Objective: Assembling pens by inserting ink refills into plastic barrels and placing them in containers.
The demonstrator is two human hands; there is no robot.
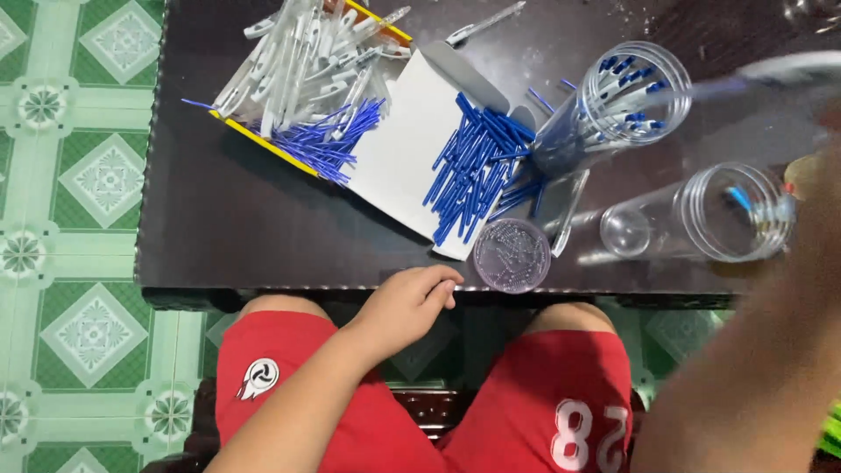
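My left hand rests at the near edge of the dark table, fingers curled in, holding nothing. Just right of it stands a small round clear dish of tiny springs. My right arm is a blur at the right edge. My right hand is mostly cut off there and seems to hold a blurred white and blue pen above a clear cup of finished pens. A second clear cup lies on its side with one pen inside.
A white card carries a heap of short blue pen parts. A yellow-edged tray at the back left holds white pen barrels and thin blue refills. Green patterned floor tiles lie to the left.
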